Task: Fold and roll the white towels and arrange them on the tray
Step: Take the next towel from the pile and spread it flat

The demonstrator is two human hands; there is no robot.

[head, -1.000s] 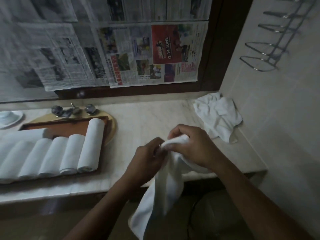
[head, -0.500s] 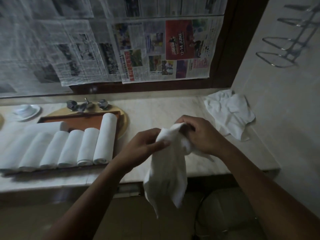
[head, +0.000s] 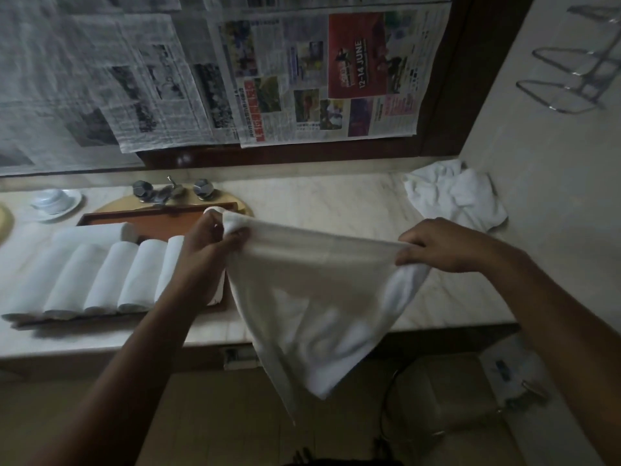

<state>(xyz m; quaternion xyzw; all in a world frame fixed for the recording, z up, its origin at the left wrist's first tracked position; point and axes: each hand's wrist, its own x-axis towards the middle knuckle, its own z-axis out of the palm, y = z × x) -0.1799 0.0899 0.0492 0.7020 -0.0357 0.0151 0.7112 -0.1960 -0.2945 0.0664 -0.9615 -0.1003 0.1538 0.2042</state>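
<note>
A white towel is held spread over the counter edge, its top corners pinched in the curled fingers of the left hand and the right hand, the rest hanging below. Rolled towels are lined on the tray behind the left hand.

A bathroom, probably a hotel's: chrome taps rise over a yellow basin set in a marble desk. Newspaper covers the framed panel above the taps, and a wire rack hangs on the tiled wall to their right.
</note>
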